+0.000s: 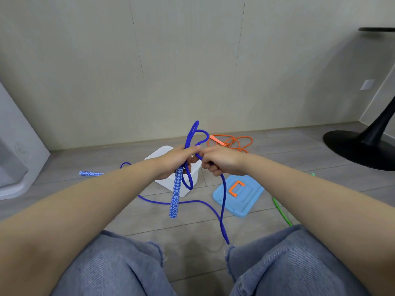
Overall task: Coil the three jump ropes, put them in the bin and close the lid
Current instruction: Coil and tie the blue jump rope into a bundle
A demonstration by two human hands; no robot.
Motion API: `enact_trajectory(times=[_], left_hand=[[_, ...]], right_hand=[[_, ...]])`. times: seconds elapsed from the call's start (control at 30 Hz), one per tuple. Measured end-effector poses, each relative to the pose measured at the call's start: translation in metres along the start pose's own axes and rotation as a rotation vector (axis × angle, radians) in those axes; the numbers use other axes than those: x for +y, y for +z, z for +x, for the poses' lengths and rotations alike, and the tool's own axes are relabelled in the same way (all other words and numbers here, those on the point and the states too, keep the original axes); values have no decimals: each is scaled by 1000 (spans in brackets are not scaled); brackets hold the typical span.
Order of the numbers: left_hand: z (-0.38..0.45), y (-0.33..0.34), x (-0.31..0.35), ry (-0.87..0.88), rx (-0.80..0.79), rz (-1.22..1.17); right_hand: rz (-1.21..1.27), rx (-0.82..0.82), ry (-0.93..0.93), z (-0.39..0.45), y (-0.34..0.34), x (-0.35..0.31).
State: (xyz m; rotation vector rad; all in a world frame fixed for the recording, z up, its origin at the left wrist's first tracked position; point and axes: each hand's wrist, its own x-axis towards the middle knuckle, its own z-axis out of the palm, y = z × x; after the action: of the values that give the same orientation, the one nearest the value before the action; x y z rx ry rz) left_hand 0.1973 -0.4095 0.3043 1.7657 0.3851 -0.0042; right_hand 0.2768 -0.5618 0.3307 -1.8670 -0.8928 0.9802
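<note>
Your left hand (175,161) grips the blue jump rope (222,201) loops and one patterned handle (175,195); your right hand (220,161) pinches the cord, fingers curled.

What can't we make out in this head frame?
- Inside of the white bin: head view, hidden by the left hand and forearm.
- Green rope: mostly hidden behind the right forearm and knee; handles not seen.
- Blue rope: how many loops are gathered is unclear inside the two fists; right hand covers it.
- Orange rope: too small to tell whether it is knotted.
</note>
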Motion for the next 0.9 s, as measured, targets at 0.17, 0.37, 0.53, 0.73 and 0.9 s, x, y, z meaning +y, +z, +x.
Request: enact_trajectory(times=[0.17,0.37,0.53,0.73,0.9], left_hand=[[-7,7,3,35,-75,126],[-3,10,4,15,-18,25],[0,-7,12,-50,76,-272],[3,-48,9,19,325,-567],[1,-49,-2,-80,385,-479]], right_hand=[[-89,-76,-10,0,5,6],[-160,-105,23,-1,4,9],[-171,-272,189,-8,-16,19],[-230,-348,466,-16,-46,40],[-746,21,503,-12,-59,54]])
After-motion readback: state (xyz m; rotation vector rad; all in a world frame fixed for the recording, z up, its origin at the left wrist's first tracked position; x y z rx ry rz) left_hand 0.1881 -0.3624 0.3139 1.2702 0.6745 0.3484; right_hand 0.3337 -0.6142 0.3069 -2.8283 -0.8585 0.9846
